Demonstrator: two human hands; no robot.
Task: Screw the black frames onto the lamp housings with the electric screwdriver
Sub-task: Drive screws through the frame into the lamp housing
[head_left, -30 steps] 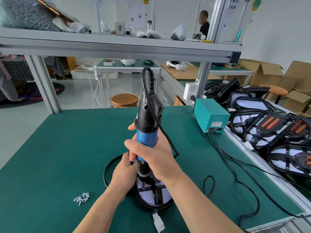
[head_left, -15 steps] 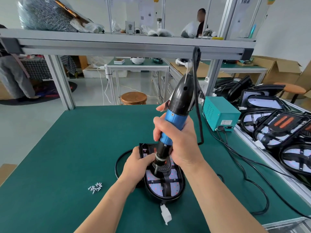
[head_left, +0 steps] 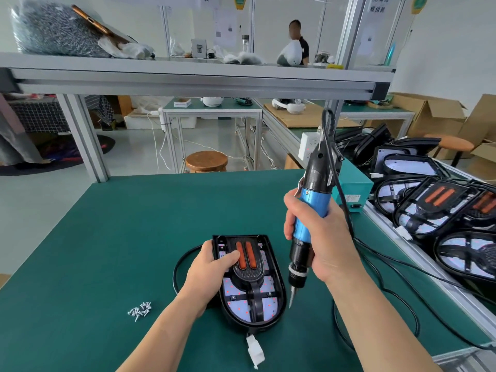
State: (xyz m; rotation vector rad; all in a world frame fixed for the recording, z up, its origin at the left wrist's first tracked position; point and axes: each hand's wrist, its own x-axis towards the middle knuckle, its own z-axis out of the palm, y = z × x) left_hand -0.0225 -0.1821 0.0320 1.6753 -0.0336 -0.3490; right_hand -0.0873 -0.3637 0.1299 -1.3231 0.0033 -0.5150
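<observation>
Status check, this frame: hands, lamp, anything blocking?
Left hand grips lamp housing at its upper left. Right hand holds electric screwdriver, bit beside the housing, not on a screw. Nothing in the way.

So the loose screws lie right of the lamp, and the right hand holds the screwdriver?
Not quite: the head view shows the screws lying left of the lamp housing. The right hand does hold the electric screwdriver.
</observation>
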